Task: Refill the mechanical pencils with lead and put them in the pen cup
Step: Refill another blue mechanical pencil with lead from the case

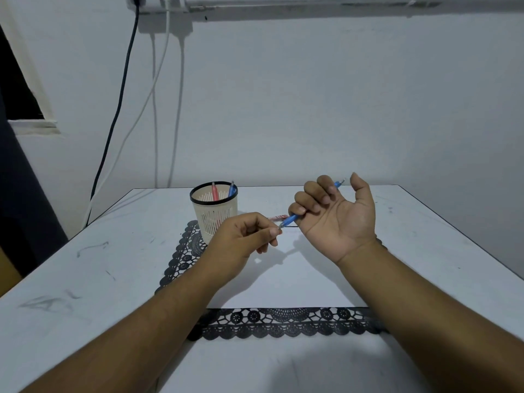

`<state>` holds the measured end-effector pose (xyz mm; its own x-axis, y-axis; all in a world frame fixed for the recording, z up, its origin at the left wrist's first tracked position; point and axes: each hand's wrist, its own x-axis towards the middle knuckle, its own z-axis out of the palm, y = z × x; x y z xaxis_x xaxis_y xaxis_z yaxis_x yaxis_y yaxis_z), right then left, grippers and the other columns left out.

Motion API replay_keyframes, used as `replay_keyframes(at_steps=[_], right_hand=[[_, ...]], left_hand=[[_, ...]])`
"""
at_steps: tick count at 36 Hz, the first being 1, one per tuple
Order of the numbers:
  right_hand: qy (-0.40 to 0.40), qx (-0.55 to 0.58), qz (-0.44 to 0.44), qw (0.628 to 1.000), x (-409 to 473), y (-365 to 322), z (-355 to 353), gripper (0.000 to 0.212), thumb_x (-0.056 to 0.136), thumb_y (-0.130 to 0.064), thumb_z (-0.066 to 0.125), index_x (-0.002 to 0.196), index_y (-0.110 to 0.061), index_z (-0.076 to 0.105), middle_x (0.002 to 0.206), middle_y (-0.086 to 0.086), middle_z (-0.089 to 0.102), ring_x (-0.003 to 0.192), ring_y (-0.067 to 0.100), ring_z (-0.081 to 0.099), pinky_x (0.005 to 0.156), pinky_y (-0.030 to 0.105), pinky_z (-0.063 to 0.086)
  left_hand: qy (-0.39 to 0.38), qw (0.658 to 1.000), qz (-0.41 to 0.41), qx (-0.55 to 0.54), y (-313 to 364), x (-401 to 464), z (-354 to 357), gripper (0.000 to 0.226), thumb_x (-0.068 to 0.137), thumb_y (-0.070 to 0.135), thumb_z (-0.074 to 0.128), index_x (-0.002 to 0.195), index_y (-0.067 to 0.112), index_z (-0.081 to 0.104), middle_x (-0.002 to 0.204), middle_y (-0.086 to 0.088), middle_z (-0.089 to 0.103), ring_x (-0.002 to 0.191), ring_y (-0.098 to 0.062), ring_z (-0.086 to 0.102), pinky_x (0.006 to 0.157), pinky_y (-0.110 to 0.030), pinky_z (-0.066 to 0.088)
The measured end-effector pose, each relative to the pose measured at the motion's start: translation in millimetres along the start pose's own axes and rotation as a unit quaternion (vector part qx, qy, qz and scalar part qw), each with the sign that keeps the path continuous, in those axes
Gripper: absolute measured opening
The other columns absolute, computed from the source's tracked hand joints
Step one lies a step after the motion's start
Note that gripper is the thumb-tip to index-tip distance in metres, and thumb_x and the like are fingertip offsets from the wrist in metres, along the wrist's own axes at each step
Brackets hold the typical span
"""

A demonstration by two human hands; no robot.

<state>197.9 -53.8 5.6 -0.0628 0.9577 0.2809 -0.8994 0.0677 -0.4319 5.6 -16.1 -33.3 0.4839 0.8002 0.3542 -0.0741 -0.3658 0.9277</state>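
We are holding a blue mechanical pencil (pixel 295 218) in our right hand (pixel 337 219), palm turned up, the fingers curling over the barrel while the thumb is standing clear; the pencil is lying slantwise, one end pointing toward the wall past the fingers and the other toward our left hand (pixel 243 242). The left hand is pinching its thumb and forefinger together right at the near end of the pencil, and whether it is gripping a lead, a cap or only the pencil's end we cannot tell, since anything between the fingertips is too small to resolve. We are working above a white sheet (pixel 283 282) lying on a black lace mat (pixel 283 321), on a pale table (pixel 85 279). The mesh pen cup (pixel 214 211) is standing at the far left corner of the mat, already holding a red pencil (pixel 215 191) and a blue pencil (pixel 232 190); a small red-and-white object (pixel 276 217), possibly a lead case, is lying on the sheet just behind the hands. We judge the step to be the feeding or closing of the barrel's end. To do it well, we are advising a steady barrel, the left pinch lined up with the barrel's axis, gentle pressure so that thin lead is not snapping, and work kept over the sheet so that a dropped piece is staying visible.
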Motion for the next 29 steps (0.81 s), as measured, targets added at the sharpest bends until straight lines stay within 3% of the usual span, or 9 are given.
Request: replay_keyframes(at_steps=[12, 20, 25, 29], right_hand=[[0.004, -0.030, -0.020, 0.999, -2.8, -0.2, 1.3, 0.027, 0.085, -0.037, 0.041, 0.075, -0.023, 0.020, 0.069, -0.004, 0.015, 0.062, 0.018, 0.014, 0.063, 0.031, 0.022], [0.000, -0.020, -0.008, 1.000, -3.3, 0.8, 0.1, 0.036, 0.097, -0.050, 0.034, 0.078, -0.022, 0.020, 0.070, -0.004, 0.017, 0.063, 0.019, 0.015, 0.063, 0.032, 0.023], [0.011, -0.056, -0.007, 0.998, -3.1, 0.5, 2.8, 0.035, 0.092, -0.043, 0.048, 0.071, -0.021, 0.031, 0.067, -0.004, 0.023, 0.061, 0.017, 0.020, 0.061, 0.030, 0.028], [0.045, -0.133, -0.026, 0.990, 0.3, 1.4, 10.3, 0.030, 0.091, -0.028, 0.053, 0.063, -0.018, 0.048, 0.063, 0.000, 0.039, 0.059, 0.018, 0.042, 0.065, 0.031, 0.043]], left_hand=[[-0.021, 1.000, 0.001, -0.011, 2.4, -2.6, -1.8, 0.009, 0.095, 0.004, 0.068, 0.096, 0.005, 0.077, 0.082, -0.011, 0.072, 0.071, -0.019, 0.058, 0.070, -0.030, 0.049], [-0.021, 1.000, -0.001, -0.004, 2.2, -2.0, -2.3, 0.014, 0.094, 0.002, 0.068, 0.091, 0.010, 0.078, 0.080, -0.009, 0.073, 0.071, -0.020, 0.058, 0.070, -0.031, 0.048], [-0.022, 1.000, -0.007, 0.012, 1.0, -2.0, -2.7, 0.013, 0.093, 0.005, 0.070, 0.088, 0.014, 0.078, 0.080, -0.008, 0.073, 0.071, -0.019, 0.058, 0.073, -0.034, 0.048], [-0.004, 1.000, 0.005, 0.021, 3.1, 0.5, -4.0, 0.009, 0.094, 0.006, 0.070, 0.091, 0.010, 0.077, 0.080, -0.008, 0.073, 0.072, -0.019, 0.057, 0.072, -0.034, 0.047]])
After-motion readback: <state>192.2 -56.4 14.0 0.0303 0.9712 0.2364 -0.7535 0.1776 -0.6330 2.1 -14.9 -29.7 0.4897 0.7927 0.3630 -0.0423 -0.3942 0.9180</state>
